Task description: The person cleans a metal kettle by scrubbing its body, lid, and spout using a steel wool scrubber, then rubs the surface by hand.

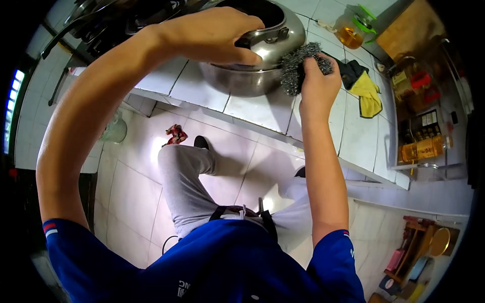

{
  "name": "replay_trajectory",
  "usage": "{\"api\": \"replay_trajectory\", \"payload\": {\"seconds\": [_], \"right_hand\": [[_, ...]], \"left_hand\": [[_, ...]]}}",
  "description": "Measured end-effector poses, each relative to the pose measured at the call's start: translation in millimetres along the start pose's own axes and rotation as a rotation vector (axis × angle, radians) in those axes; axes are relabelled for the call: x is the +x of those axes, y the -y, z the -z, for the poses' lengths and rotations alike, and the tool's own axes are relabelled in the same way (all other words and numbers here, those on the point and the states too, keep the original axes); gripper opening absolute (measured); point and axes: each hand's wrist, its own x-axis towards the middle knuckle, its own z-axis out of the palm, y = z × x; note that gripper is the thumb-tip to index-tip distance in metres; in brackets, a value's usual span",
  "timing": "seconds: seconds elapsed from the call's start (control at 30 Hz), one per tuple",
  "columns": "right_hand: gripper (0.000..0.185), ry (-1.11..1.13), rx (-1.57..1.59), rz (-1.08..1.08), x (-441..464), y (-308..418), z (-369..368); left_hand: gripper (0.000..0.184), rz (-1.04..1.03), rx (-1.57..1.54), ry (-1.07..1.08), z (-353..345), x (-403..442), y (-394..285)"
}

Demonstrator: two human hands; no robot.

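Two-handed work over metalware near the front edge of the tiled counter (pixel 265 113). Close to that edge, steel pot (pixel 295 33), presumably placed there for easy reach by both arms. Beneath it, lower steel section (pixel 247 83); cannot tell whether a separate vessel or part of the same body. Across the rim, left hand (pixel 225 33), arm bent in a wide arch: thumb well apart from fingers, thumb on the outer wall, fingers over the lip, rim clamped between. Likely gripped so to steady the pot against pressure from the opposite side. At the pot's right flank, right hand (pixel 321 86), thumb and fingers clamped on a bunched wad of steel wool (pixel 293 76), with strands bulging past the grip; probably held so to present the coarse face to the metal. Right up against the pot wall as viewed; cannot tell how hard pressed, or whether truly in contact. Between pot and right edge of the counter, black-and-yellow cloth (pixel 367 93), crumpled, perhaps laid aside for ready use. Toward the back, green-lidded jar (pixel 349 38) with amber liquid inside, well apart from the front edge, possibly for safety from knocks.
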Motion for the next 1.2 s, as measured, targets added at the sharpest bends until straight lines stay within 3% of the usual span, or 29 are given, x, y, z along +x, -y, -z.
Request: {"api": "replay_trajectory", "payload": {"seconds": [0.07,0.13,0.2,0.3,0.33,0.4,0.5,0.57,0.6,0.8,0.87,1.0,1.07,1.13,1.2], "right_hand": [[0.029,0.001,0.021,-0.012,-0.2,-1.2,7.4],[0.028,0.04,0.046,-0.041,-15.3,8.8,6.4],[0.028,0.05,-0.065,-0.02,-27.2,24.9,6.2],[0.031,0.123,-0.068,0.333,-29.1,25.0,-2.7],[0.031,0.122,-0.066,0.329,-24.8,27.1,-7.9],[0.032,0.144,-0.295,0.805,-16.3,33.5,-19.8],[0.033,0.166,-0.277,0.818,-20.2,26.1,-24.4],[0.036,0.16,-0.302,0.84,-25.6,21.6,-22.3],[0.036,0.163,-0.302,0.846,-22.1,23.2,-25.1],[0.036,0.158,-0.35,0.875,-15.5,39.2,-32.2],[0.03,0.193,-0.372,0.792,-24.5,36.2,-25.2],[0.03,0.103,-0.251,0.82,-20.6,34.8,-35.1],[0.031,0.111,-0.241,0.77,-23.1,33.4,-36.6],[0.032,0.103,-0.236,0.775,-26.6,21.9,-31.3],[0.032,0.078,-0.183,0.814,-24.7,18.2,-34.0]], "left_hand": [[0.068,0.028,-0.094,0.044,-3.3,2.9,-6.9],[0.074,-0.189,0.061,-0.148,-13.2,-0.7,1.5],[0.082,-0.202,0.046,-0.093,-12.9,1.3,5.4],[0.08,-0.191,-0.004,-0.068,-10.5,1.5,4.6],[0.079,-0.178,-0.02,-0.05,-6.7,1.4,-0.2],[0.078,-0.161,-0.037,-0.034,-4.7,3.9,-3.7],[0.068,-0.074,-0.118,0.069,-6.1,6.2,0.8],[0.057,-0.205,-0.079,-0.139,-15.5,4.9,5.8],[0.057,-0.205,-0.078,-0.145,-13.6,5.2,6.0],[0.053,-0.01,-0.119,0.08,-10.4,10.3,4.2],[0.048,-0.263,-0.152,-0.231,-20.7,7.5,10.4],[0.064,0.053,-0.132,0.165,-4.0,9.2,-3.4],[0.07,0.005,-0.202,0.14,-9.4,8.0,1.1],[0.049,-0.266,-0.122,-0.24,-19.8,9.1,8.7],[0.049,-0.276,-0.105,-0.201,-18.5,10.4,12.6]]}}
